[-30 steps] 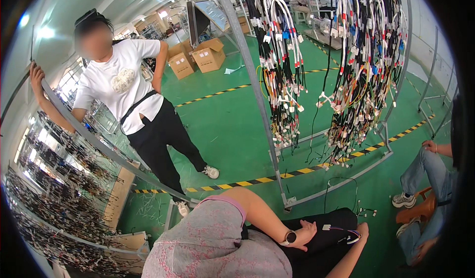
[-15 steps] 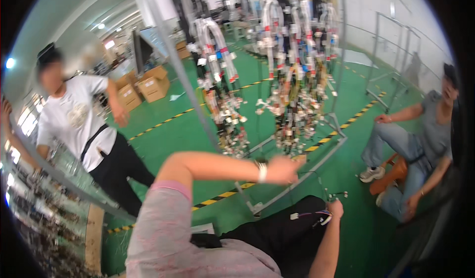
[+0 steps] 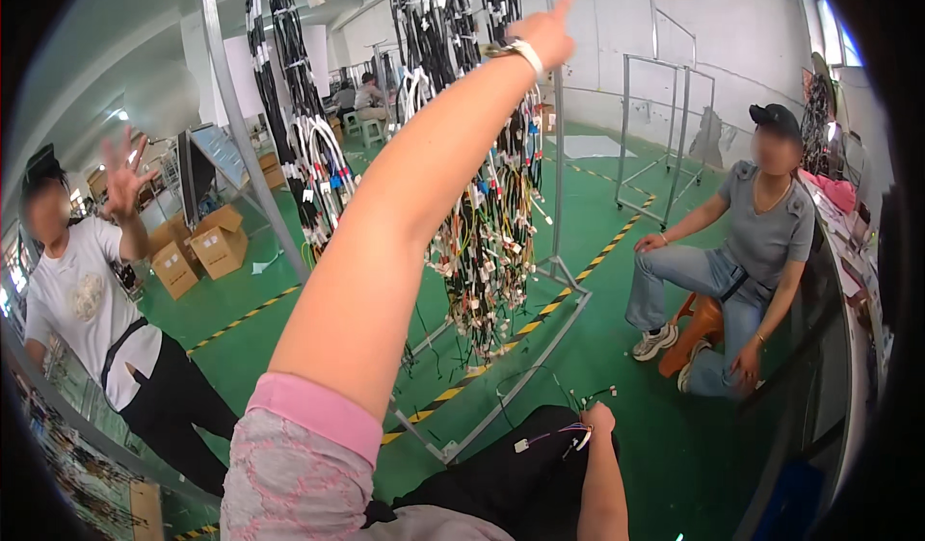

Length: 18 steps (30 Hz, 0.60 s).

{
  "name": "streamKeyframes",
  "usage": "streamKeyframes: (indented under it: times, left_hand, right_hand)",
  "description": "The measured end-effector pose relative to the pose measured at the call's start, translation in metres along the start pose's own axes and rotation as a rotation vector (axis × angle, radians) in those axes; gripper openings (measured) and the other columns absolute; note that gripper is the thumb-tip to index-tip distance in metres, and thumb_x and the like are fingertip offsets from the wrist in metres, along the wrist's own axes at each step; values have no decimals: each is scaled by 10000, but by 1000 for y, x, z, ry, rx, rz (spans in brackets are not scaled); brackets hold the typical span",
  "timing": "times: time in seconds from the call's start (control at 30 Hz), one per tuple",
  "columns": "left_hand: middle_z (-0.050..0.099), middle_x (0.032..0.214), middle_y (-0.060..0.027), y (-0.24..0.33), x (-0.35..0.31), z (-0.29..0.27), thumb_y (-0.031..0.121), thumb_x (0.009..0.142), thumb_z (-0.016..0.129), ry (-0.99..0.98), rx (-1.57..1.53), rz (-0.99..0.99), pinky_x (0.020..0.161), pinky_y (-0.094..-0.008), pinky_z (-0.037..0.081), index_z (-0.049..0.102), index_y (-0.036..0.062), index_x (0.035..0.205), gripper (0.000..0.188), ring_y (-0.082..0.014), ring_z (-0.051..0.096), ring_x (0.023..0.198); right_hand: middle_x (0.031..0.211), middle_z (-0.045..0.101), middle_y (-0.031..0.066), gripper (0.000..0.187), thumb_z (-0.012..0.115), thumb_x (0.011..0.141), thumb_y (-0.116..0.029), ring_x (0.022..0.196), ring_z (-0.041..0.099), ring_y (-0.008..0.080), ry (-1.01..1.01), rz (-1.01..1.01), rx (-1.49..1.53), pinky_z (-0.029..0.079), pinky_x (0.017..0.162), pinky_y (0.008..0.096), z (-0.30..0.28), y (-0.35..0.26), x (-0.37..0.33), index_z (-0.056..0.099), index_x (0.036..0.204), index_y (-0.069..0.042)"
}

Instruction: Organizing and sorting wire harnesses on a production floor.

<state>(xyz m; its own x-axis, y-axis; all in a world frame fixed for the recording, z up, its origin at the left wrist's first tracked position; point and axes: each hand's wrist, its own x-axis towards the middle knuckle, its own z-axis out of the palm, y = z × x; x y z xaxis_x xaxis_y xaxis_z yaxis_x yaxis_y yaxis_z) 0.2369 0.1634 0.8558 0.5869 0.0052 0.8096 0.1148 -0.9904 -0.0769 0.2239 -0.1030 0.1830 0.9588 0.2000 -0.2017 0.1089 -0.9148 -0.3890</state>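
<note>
My left hand [image 3: 545, 35] is raised high on an outstretched arm, a pale band at its wrist. Its index finger points up, and nothing shows in the hand. Beside and behind that arm, bundles of black wire harnesses [image 3: 487, 252] hang from a metal rack, with white, red and blue connectors and loose coloured ends. Low over my dark trousers, my right hand [image 3: 599, 420] is closed on a small wire harness [image 3: 559, 434]. Purple and dark wires stick out of it, ending in a white connector [image 3: 521, 446]; thin black leads rise above the fist.
The rack's grey metal frame [image 3: 525, 387] stands on the green floor. At left a person in a white shirt [image 3: 87, 281] holds a hand up, near cardboard boxes [image 3: 219, 242]. To the right, a person in grey [image 3: 761, 223] sits on an orange stool [image 3: 700, 334]. Another frame [image 3: 626, 117] stands behind.
My left hand has swung up from low before the rack to high beside the hanging harnesses. The person at left has raised a hand. My right hand keeps its harness; the view has shifted.
</note>
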Motion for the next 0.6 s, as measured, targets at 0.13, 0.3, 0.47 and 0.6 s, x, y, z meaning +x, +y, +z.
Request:
streamKeyframes:
  times: [0.13,0.3,0.47,0.6]
  left_hand:
    - [616,1054,-300,-59,17,-23,272,758,584,114,-1,-313,856,-450,492,69,93,1481,906,-419,619,968]
    - [639,960,-287,-69,22,-28,175,752,548,140,-3,-456,811,-420,511,67,33,1468,875,-380,651,895]
    - [601,1086,-303,23,14,-8,206,740,572,-103,-72,-140,904,-426,480,149,70,1477,860,-393,609,1009]
    - [660,833,-197,138,-23,22,187,729,598,-247,-235,222,711,-454,513,273,56,1419,773,-347,648,796]
  right_hand:
    - [963,675,195,284,610,731,-240,912,657,348,3,3,19,526,796,424,-4,-5,-2,692,896,-23]
    - [970,674,200,273,603,733,-222,916,659,347,-32,-2,29,526,799,421,2,1,7,695,899,-25]
    - [975,674,198,276,602,740,-218,917,660,342,-17,-12,2,527,801,421,9,0,5,693,915,-26]
    - [974,675,192,285,617,735,-231,916,662,335,-40,-7,-15,529,800,417,10,-5,6,692,918,-26]
